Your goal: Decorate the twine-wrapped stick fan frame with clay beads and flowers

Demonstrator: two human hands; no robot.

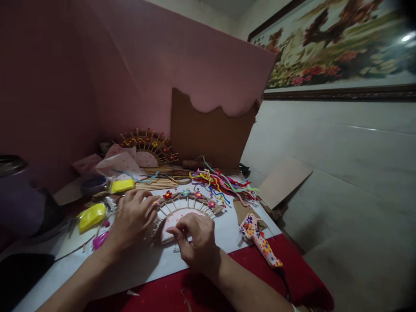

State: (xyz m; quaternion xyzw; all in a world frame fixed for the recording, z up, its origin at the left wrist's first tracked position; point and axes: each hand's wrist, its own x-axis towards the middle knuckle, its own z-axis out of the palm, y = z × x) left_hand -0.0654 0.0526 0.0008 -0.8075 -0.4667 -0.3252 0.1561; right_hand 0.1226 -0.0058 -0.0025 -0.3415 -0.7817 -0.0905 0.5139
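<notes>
A fan-shaped craft (183, 216) lies on white paper before me, with a pale pink dotted half-round base, thin stick spokes and a brown outer arc dotted with small coloured flowers. My left hand (134, 219) is at its left end, fingers stretched and slightly bent, the fingertips by a flower on the arc; I cannot tell whether they touch it. Over the lower right of the base is my right hand (196, 240), fingers curled and thumb close to the forefinger. Anything pinched there is too small to make out.
Colourful fuzzy stems (221, 182) lie behind the craft, beside thin sticks (156, 184). A flower-patterned glue gun (260, 240) rests at right. Yellow clay packs (92, 216) and a purple container (22, 203) stand left. A finished-looking fan (146, 145) leans behind, near a cardboard sheet (211, 134).
</notes>
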